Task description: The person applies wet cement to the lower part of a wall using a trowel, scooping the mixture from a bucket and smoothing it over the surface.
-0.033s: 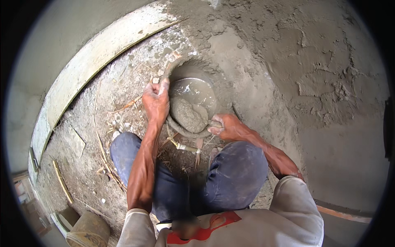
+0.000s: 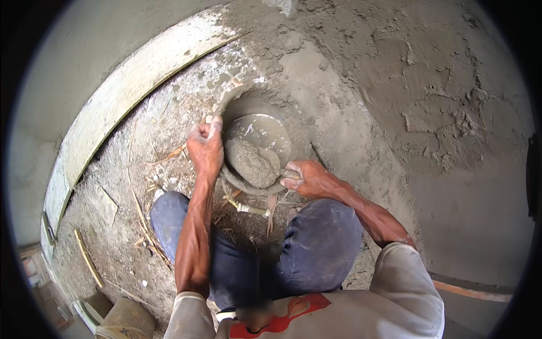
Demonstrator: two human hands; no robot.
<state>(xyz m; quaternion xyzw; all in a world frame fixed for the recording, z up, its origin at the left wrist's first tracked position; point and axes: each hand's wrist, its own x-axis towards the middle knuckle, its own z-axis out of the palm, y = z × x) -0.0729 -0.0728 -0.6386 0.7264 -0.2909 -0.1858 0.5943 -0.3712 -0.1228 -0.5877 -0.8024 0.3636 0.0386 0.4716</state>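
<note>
My left hand point(image 2: 206, 148) is closed on the left rim of a round, mortar-coated bucket point(image 2: 254, 106) that stands between my knees, its mouth facing up. Closed around a short handle at the bucket's near right edge is my right hand point(image 2: 307, 178). The handle belongs to a trowel point(image 2: 271, 156), whose blade lies mostly hidden beneath a heaped lump of wet grey mortar point(image 2: 251, 163). The loaded blade is over the bucket's mouth. Wet mortar smears the bucket's inner wall and floor.
Fresh mortar point(image 2: 429, 85) coats the surface at the right. A pale curved-looking board point(image 2: 124, 87) runs along the left wall. Near my feet lie a pale pipe piece point(image 2: 252, 209) and dry straw. A dirty bucket point(image 2: 129, 321) stands at the lower left, near a wooden stick point(image 2: 88, 258).
The bucket, the loaded trowel and my left hand appear slightly further left and lower in view. Both hands keep their grips.
</note>
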